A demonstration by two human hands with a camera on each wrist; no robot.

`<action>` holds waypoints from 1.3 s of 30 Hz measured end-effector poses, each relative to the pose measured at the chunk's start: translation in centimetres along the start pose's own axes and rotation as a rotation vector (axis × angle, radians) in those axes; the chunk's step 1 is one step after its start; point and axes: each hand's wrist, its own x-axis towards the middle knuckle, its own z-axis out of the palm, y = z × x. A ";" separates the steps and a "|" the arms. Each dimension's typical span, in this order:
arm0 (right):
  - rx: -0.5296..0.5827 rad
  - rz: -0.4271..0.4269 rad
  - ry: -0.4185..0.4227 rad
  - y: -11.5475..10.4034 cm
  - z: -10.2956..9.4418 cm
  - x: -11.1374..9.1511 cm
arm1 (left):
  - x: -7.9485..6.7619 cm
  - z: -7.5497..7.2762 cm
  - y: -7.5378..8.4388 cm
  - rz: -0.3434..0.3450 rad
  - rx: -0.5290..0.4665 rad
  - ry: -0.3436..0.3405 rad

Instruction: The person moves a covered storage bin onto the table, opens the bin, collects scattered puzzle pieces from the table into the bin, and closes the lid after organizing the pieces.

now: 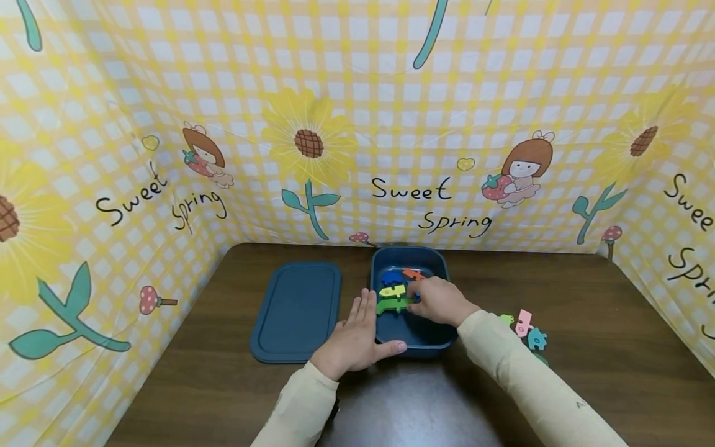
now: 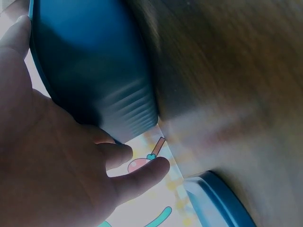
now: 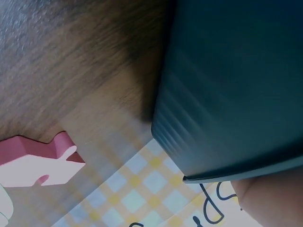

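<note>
A dark blue box, uncovered, holds several small puzzle-like pieces: a green piece, a yellow piece, a blue piece and an orange piece. My left hand lies along the box's left side, fingers extended and thumb at the front rim; the left wrist view shows it beside the box wall. Over the right rim, my right hand reaches in with bent fingers beside the green piece. Whether they pinch a piece cannot be made out; the right wrist view shows mostly the outer wall.
Left of the box, a dark blue lid lies flat on the brown wooden table. Several loose pieces are right of the box, among them a pink piece and a teal piece, partly behind the right sleeve. Patterned cloth encloses the table's back and sides.
</note>
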 end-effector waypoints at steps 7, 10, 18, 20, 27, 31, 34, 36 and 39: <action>-0.047 0.021 -0.020 -0.2 0.2 0.3 | 0.1 0.0 -0.1 0.004 0.002 0.003; -0.062 0.028 -0.029 -0.1 0.5 0.4 | 0.0 0.1 -0.1 0.000 -0.001 0.000; -0.006 0.035 0.024 -0.3 -0.4 -0.2 | -0.1 0.1 0.0 0.003 -0.015 -0.003; 0.013 0.020 0.061 -0.3 -0.9 -0.5 | 0.0 0.1 -0.1 0.005 -0.010 -0.002; 0.121 0.042 0.189 0.6 -3.1 -2.6 | 0.1 0.1 -0.2 0.008 0.002 0.005; 0.158 0.069 0.257 2.1 -3.9 -4.0 | 0.0 0.1 -0.2 0.006 -0.010 0.008; 0.176 0.073 0.289 3.5 -4.3 -5.2 | 0.0 0.1 -0.2 0.008 -0.017 0.012; 0.176 0.074 0.297 4.4 -4.5 -6.0 | 0.0 0.2 -0.2 0.007 -0.016 0.015; 0.176 0.095 0.277 5.7 -4.4 -7.2 | 0.0 0.3 -0.2 0.004 -0.015 0.014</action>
